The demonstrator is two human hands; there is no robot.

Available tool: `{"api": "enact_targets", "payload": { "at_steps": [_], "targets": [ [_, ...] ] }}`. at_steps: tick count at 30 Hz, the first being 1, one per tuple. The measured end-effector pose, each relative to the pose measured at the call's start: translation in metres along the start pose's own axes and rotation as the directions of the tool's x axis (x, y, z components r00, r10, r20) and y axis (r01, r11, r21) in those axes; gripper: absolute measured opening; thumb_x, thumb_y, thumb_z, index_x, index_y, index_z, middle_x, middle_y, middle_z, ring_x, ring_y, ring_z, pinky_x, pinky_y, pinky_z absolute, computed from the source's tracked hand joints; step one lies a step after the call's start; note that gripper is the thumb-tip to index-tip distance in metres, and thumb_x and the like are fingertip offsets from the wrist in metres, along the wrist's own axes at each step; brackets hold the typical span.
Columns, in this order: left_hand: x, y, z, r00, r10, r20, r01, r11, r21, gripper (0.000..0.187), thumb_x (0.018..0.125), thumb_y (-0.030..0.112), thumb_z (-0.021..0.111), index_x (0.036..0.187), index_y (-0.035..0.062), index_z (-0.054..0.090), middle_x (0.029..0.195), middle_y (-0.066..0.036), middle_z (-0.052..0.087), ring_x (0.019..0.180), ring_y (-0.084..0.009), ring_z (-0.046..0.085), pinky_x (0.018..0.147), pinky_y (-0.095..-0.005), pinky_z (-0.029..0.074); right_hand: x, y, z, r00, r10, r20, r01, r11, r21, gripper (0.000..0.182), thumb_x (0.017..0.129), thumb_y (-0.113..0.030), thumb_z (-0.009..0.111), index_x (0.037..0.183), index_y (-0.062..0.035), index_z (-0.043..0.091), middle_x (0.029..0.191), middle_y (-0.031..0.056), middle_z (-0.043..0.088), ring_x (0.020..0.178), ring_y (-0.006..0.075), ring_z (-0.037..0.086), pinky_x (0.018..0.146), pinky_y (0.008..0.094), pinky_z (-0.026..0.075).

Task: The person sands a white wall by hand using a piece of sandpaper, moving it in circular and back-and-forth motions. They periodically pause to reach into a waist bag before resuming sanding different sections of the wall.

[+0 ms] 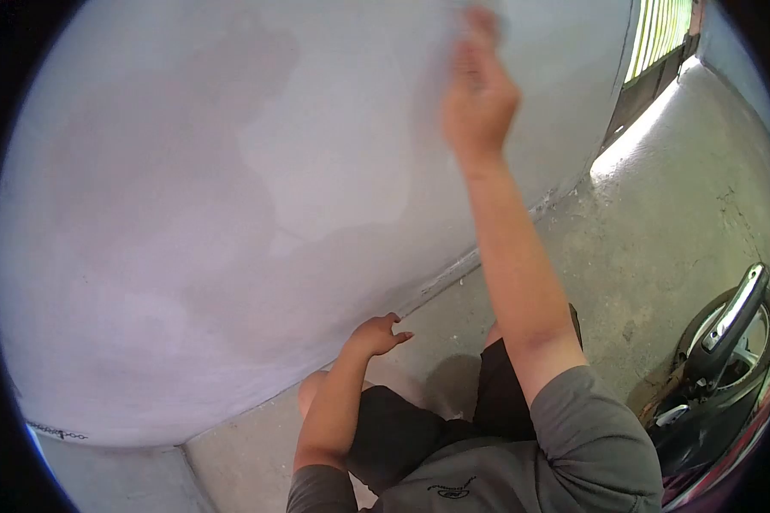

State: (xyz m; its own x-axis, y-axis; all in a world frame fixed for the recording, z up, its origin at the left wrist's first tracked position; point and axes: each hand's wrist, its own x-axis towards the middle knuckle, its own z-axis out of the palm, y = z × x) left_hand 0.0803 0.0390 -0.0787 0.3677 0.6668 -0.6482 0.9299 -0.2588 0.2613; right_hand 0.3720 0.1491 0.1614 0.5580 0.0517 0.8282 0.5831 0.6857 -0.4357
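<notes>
My right hand [481, 98] is raised high in front of the pale wall [334, 154], its fingers curled together and blurred at the tips. Whatever it may hold is too smeared to make out. Lower down, my left hand [376, 336] hangs close to the foot of the wall, above my knee. Its thumb and forefinger stand apart, and nothing shows between them; the other fingers are partly hidden. Soft shadows fall across the wall's surface.
A motorcycle [727, 350] stands at the right, its wheel and exhaust toward me. Concrete floor [642, 231] runs along the wall to a barred gate [659, 38] letting in bright light. A chain [56, 430] lies at the lower left.
</notes>
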Motion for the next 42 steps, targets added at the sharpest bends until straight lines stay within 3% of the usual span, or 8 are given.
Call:
{"api": "enact_targets", "payload": {
  "at_steps": [10, 14, 16, 19, 23, 27, 36, 42],
  "targets": [
    [0.003, -0.016, 0.011, 0.999, -0.047, -0.009, 0.047, 0.999, -0.003, 0.072, 0.09, 0.058, 0.064, 0.137, 0.0054, 0.052, 0.109, -0.019, 0.071, 0.108, -0.0366, 0.065, 0.094, -0.044, 0.051, -0.017, -0.025, 0.018, 0.947, -0.301, 0.108, 0.304, 0.953, -0.011, 0.036, 0.092, -0.006, 0.063, 0.127, -0.009, 0.067, 0.135, 0.0139, 0.062, 0.131, 0.0334, 0.054, 0.107, 0.042, 0.046],
    [0.007, -0.016, 0.011, 1.0, 0.0, -0.013, 0.0, 1.0, -0.014, 0.073, 0.088, 0.058, 0.065, 0.135, 0.0041, 0.053, 0.109, -0.02, 0.071, 0.107, -0.0362, 0.065, 0.093, -0.0441, 0.051, -0.003, 0.054, -0.025, 0.97, 0.172, -0.171, -0.195, 0.973, -0.128, 0.033, 0.102, -0.013, 0.052, 0.13, 0.0015, 0.062, 0.136, 0.0151, 0.062, 0.129, 0.0264, 0.057, 0.104, 0.0312, 0.044],
    [0.01, -0.016, 0.008, 0.999, -0.011, 0.045, 0.01, 1.0, 0.011, 0.072, 0.089, 0.06, 0.062, 0.136, 0.0061, 0.054, 0.117, -0.021, 0.068, 0.114, -0.038, 0.063, 0.098, -0.0462, 0.05, -0.006, 0.076, -0.049, 0.789, 0.548, -0.277, -0.573, 0.819, -0.013, 0.035, 0.104, -0.016, 0.048, 0.13, 0.002, 0.062, 0.136, 0.016, 0.062, 0.126, 0.0248, 0.058, 0.103, 0.0308, 0.044],
    [0.009, -0.009, 0.006, 0.999, -0.004, 0.037, 0.003, 1.0, 0.022, 0.071, 0.089, 0.06, 0.062, 0.135, 0.0066, 0.055, 0.118, -0.021, 0.068, 0.114, -0.0379, 0.062, 0.098, -0.0462, 0.05, -0.01, 0.08, -0.052, 0.698, 0.631, -0.339, -0.64, 0.762, 0.102, 0.036, 0.104, -0.016, 0.046, 0.13, 0.0019, 0.062, 0.137, 0.017, 0.061, 0.125, 0.0265, 0.059, 0.103, 0.032, 0.045],
    [0.003, 0.001, 0.005, 1.0, -0.008, 0.027, 0.008, 1.0, -0.001, 0.071, 0.089, 0.06, 0.063, 0.135, 0.0063, 0.055, 0.118, -0.021, 0.068, 0.115, -0.0378, 0.062, 0.098, -0.0462, 0.049, -0.021, 0.024, -0.007, 0.979, 0.152, -0.138, -0.168, 0.979, -0.114, 0.034, 0.1, -0.011, 0.051, 0.131, -0.0003, 0.062, 0.138, 0.0172, 0.061, 0.13, 0.0294, 0.056, 0.105, 0.0352, 0.045],
    [0.005, -0.011, 0.011, 0.999, -0.035, 0.026, 0.035, 0.999, 0.001, 0.071, 0.088, 0.059, 0.064, 0.134, 0.0054, 0.056, 0.119, -0.023, 0.067, 0.115, -0.0387, 0.062, 0.098, -0.0467, 0.049, -0.059, -0.057, 0.028, 0.939, -0.256, 0.229, 0.244, 0.966, 0.081, 0.037, 0.091, -0.007, 0.062, 0.127, -0.0102, 0.067, 0.136, 0.0146, 0.062, 0.133, 0.0313, 0.053, 0.108, 0.0434, 0.045],
    [0.006, -0.013, 0.012, 1.0, -0.001, -0.024, 0.001, 1.0, 0.005, 0.067, 0.09, 0.056, 0.064, 0.132, 0.0041, 0.056, 0.111, -0.023, 0.07, 0.109, -0.0374, 0.065, 0.094, -0.0441, 0.05, -0.054, -0.045, 0.029, 0.924, -0.319, 0.211, 0.323, 0.946, 0.015, 0.036, 0.094, -0.01, 0.061, 0.13, -0.0107, 0.066, 0.136, 0.0101, 0.062, 0.133, 0.0278, 0.054, 0.109, 0.0417, 0.044],
    [0.007, -0.007, 0.006, 1.0, -0.002, 0.009, 0.002, 1.0, 0.001, 0.071, 0.089, 0.06, 0.062, 0.133, 0.0047, 0.056, 0.118, -0.021, 0.068, 0.114, -0.0375, 0.062, 0.096, -0.0459, 0.05, 0.001, 0.041, -0.035, 0.86, 0.472, -0.193, -0.496, 0.864, -0.094, 0.035, 0.103, -0.016, 0.051, 0.129, 0.0053, 0.061, 0.133, 0.0197, 0.063, 0.124, 0.0285, 0.06, 0.103, 0.0323, 0.046]
  ]
}}
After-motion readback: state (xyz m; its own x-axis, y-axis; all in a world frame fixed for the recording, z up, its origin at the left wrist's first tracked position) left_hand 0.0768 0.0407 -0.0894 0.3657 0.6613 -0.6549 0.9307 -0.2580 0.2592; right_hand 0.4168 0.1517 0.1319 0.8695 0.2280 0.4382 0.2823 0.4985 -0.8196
